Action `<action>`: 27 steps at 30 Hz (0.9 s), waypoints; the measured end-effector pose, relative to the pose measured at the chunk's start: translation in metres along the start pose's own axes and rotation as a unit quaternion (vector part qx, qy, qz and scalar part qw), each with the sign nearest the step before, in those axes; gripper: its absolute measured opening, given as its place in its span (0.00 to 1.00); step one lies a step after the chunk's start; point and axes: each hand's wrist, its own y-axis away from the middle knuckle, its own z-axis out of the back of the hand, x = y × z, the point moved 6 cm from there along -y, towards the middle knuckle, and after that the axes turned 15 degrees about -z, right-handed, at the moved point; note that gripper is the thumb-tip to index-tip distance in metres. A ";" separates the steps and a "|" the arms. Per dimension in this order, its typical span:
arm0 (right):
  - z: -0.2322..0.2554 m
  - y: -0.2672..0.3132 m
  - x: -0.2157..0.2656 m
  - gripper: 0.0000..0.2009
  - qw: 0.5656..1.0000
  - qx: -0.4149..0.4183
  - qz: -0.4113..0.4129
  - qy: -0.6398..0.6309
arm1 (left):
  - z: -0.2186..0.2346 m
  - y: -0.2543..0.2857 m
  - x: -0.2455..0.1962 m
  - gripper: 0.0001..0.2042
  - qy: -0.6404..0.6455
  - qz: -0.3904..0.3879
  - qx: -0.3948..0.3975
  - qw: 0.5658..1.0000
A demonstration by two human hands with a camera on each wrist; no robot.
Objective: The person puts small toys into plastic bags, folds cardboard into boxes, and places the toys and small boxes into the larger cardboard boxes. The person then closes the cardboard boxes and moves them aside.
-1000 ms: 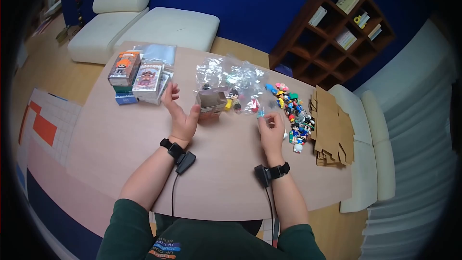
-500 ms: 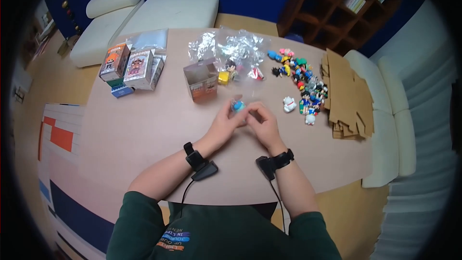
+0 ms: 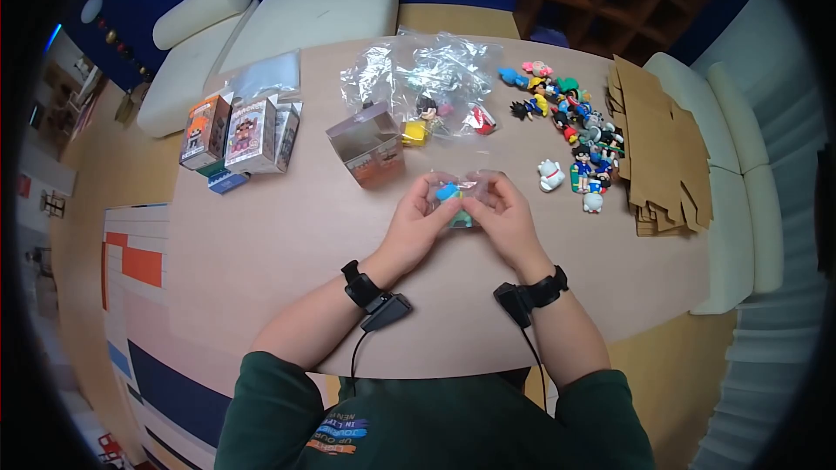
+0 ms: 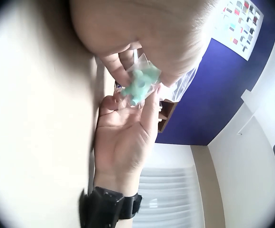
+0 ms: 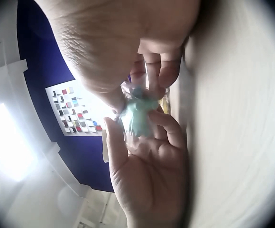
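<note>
Both hands meet over the near middle of the table. Between them is a small blue and green figure (image 3: 460,216) in a clear plastic bag, seen as pale green in the left wrist view (image 4: 141,86) and the right wrist view (image 5: 140,114). The left hand (image 3: 421,219) pinches the bag from the left with thumb and curled fingers. From the right, the right hand (image 3: 505,219) pinches it too, the thumbs close together on the front. An opened small box (image 3: 370,150) stands just beyond the left hand.
Clear plastic bags (image 3: 435,70) lie at the back, with a yellow piece (image 3: 414,132) and a red one (image 3: 480,119). Many small figures (image 3: 575,113) and a white cat figure (image 3: 550,176) sit to the right, beside flattened cardboard (image 3: 666,152). Boxes (image 3: 252,135) stand back left.
The left hand came away from beside the opened box to the right hand, and both now hold the bagged figure. The right hand moved in from near the bags. The camera view has shifted.
</note>
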 end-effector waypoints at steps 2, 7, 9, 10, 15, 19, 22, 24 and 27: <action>0.005 0.000 -0.002 0.18 1.000 0.003 -0.012 -0.011 | 0.001 0.000 0.000 0.13 -0.026 0.003 0.011 1.000; 0.013 0.001 -0.011 0.17 0.997 0.041 -0.066 0.003 | 0.000 -0.003 -0.001 0.13 -0.017 0.030 0.041 0.999; 0.007 0.003 -0.012 0.16 0.996 0.038 -0.072 -0.044 | 0.000 -0.004 0.000 0.14 -0.009 0.032 0.036 0.999; 0.006 0.004 -0.012 0.14 0.992 0.036 -0.079 -0.091 | 0.000 -0.004 0.001 0.15 -0.001 0.035 0.031 0.999; 0.010 0.000 -0.012 0.10 0.991 0.056 -0.067 -0.104 | 0.004 -0.001 0.001 0.19 -0.008 0.022 0.064 0.998; 0.017 0.001 -0.009 0.09 0.969 0.038 -0.126 -0.211 | -0.022 0.003 -0.016 0.22 0.028 -0.022 0.152 0.988; 0.016 0.000 -0.010 0.10 0.976 0.044 -0.109 -0.182 | -0.015 0.002 -0.010 0.21 -0.107 -0.057 0.138 0.983; 0.016 0.002 -0.008 0.11 0.977 0.064 -0.111 -0.172 | -0.009 0.002 -0.005 0.19 -0.092 -0.035 0.108 0.989; 0.012 0.003 -0.012 0.13 0.981 0.089 -0.092 -0.147 | 0.003 0.002 0.001 0.16 -0.064 -0.010 0.045 0.997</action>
